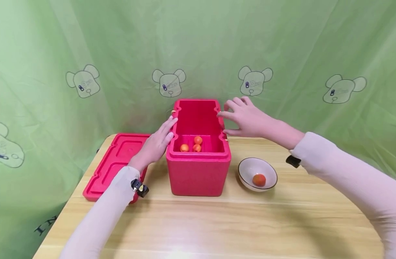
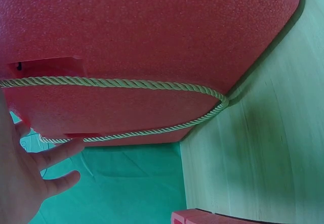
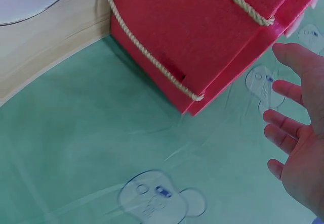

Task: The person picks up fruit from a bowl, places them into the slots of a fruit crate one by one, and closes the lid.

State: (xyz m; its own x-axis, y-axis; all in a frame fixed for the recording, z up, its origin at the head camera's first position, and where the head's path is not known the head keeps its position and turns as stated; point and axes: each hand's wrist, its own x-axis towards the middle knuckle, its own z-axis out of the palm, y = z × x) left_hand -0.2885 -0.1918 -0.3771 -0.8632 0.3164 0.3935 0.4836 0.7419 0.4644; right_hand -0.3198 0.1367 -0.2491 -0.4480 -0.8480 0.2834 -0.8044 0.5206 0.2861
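A red foam box (image 1: 199, 176) stands lidless on the table, with three small orange fruits (image 1: 197, 147) at its bottom. Fingers straight, my left hand (image 1: 155, 143) rests along the box's left rim. Beside the right rim is my right hand (image 1: 244, 117), fingers spread and slightly bent, nothing held; its thumb and fingertips are right at the edge. In the left wrist view a twisted rope handle (image 2: 152, 84) loops down the box's side. Another rope handle (image 3: 147, 54) hangs on the side seen in the right wrist view.
To the left lies the red lid (image 1: 102, 183), partly behind my left forearm. A white bowl (image 1: 247, 167) with a dark rim sits right of the box, holding one orange-red fruit (image 1: 259, 180). Behind the wooden table (image 1: 198, 230) hangs a green curtain (image 1: 204, 46) with bear-head prints.
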